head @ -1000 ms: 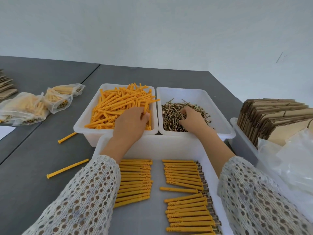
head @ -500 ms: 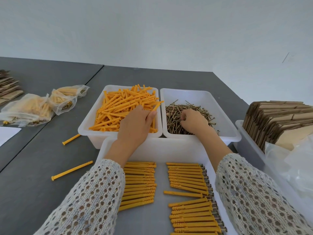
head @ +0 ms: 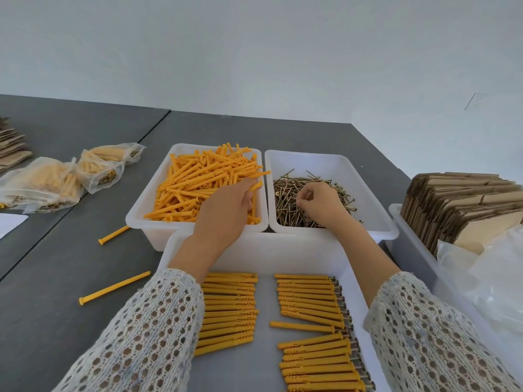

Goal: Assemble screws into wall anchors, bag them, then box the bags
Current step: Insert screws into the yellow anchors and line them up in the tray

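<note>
Nearest me, assembled anchors (head: 311, 304) are lying in rows in the front white tray (head: 283, 250), screw heads poking out at their right ends. Beyond it, my left hand (head: 226, 210) is reaching into the bin of loose orange anchors (head: 198, 182), fingers curling round one at the bin's right side. My right hand (head: 319, 202) is resting on the pile of screws (head: 288, 199) in the neighbouring bin, fingertips pinching a screw. Filled bags (head: 56, 179) are lying far left on the table (head: 56, 264).
</note>
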`<state>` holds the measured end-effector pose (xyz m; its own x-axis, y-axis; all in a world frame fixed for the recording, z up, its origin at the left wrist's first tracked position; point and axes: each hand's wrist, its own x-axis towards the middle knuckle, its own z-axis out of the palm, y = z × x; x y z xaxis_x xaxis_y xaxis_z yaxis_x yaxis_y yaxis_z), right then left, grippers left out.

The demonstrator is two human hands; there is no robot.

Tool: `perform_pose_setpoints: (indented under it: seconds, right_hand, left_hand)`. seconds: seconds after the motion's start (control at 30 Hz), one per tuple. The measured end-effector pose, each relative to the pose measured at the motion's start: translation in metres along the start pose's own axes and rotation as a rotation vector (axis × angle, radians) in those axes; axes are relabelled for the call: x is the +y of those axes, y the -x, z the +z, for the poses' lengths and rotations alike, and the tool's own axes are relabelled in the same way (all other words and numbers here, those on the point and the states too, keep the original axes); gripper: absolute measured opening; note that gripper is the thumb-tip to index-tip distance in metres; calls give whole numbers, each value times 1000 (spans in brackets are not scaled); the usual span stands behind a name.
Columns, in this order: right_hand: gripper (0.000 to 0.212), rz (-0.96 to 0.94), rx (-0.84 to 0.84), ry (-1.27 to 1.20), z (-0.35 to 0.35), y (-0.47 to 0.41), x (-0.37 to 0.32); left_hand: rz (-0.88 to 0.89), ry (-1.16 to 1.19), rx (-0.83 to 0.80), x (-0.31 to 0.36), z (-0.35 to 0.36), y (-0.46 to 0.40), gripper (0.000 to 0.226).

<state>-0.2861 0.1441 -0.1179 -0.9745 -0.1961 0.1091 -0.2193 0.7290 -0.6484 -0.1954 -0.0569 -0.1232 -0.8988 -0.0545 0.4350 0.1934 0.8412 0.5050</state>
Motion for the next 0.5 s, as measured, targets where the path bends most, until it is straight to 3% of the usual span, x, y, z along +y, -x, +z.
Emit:
perform_pose_setpoints:
  seconds: [0.1,0.23,0.3,0.4,0.5]
  right_hand:
    - [8,28,-80,-159,-2,6,0]
    - [13,39,-227,-58,-1,8,-2]
    - [13,51,-224,-55,1,8,-3]
    - [12,56,-110,-217,-2,10,-3]
    - [18,50,170,-424,-6,12,-7]
  left_hand:
    - [-6,55,-16,0,0,0,39]
    - [-12,75,-27,3,-1,2,40]
    - [-4,65,-35,3,-1,2,40]
    - [11,51,-43,1,0,2,37]
    - [23,52,-37,0,0,2,35]
